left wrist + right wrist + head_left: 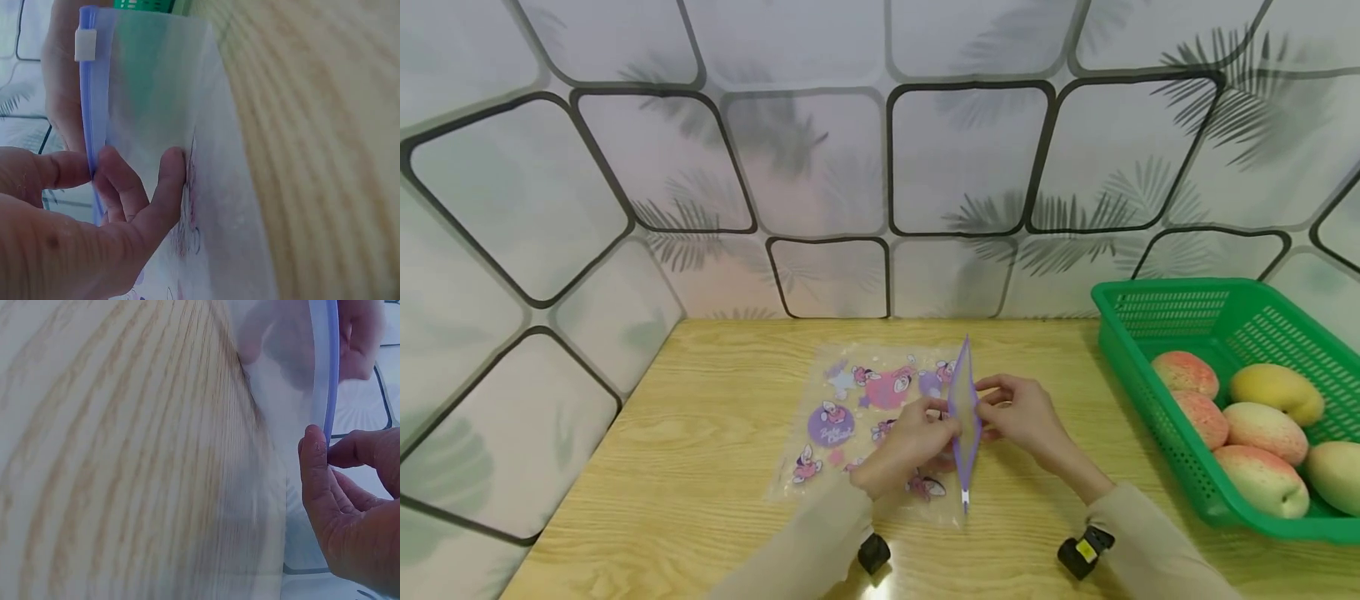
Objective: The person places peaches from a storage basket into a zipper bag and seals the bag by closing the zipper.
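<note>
A clear slider zip bag (842, 383) printed with pink and purple cartoon figures lies on the wooden table, its purple-edged mouth raised and parted at the right end. My left hand (913, 442) pinches the near-left lip of that mouth between thumb and fingers. On the opposite lip, my right hand (1018, 417) pinches the purple strip (331, 381). The white slider (85, 45) sits at one end of the strip, the end closest to me in the head view. Nothing shows inside the bag.
To the right stands a green plastic basket (1206, 492) holding several peaches (1262, 481) and yellow mangoes (1277, 393). The wooden table (685, 467) meets a patterned wall covering (827, 158) at the back and left.
</note>
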The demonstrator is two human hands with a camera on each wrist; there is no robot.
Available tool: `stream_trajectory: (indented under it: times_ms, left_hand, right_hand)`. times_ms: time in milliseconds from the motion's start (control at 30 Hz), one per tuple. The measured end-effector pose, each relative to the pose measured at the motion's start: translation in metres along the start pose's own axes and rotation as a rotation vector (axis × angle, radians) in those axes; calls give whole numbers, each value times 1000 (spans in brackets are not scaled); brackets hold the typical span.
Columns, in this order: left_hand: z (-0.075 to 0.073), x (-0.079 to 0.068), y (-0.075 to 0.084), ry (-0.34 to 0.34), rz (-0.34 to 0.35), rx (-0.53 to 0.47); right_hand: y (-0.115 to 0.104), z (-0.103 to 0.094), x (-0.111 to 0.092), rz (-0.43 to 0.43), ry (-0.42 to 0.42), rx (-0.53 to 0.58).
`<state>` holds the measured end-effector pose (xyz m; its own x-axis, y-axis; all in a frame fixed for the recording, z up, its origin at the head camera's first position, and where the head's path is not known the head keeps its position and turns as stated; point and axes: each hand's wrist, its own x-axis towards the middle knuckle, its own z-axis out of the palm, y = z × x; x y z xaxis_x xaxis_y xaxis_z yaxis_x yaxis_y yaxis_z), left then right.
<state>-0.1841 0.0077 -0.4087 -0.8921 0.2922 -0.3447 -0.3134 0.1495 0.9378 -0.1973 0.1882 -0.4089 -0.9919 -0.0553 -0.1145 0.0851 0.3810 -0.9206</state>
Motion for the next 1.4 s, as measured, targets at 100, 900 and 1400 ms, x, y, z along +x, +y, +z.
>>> stream_trajectory:
  times_ms: [100, 900, 1400]
  left_hand:
    - [-3, 6, 2, 10, -4, 16]
    - [-29, 13, 5, -29, 47, -191]
    - [-74, 1, 30, 42, 104, -282]
  right_hand:
    - [-1, 2, 2, -35, -13, -34]
    - [1, 2, 4, -356, 72, -444]
    - [-7, -22, 4, -457, 16, -735]
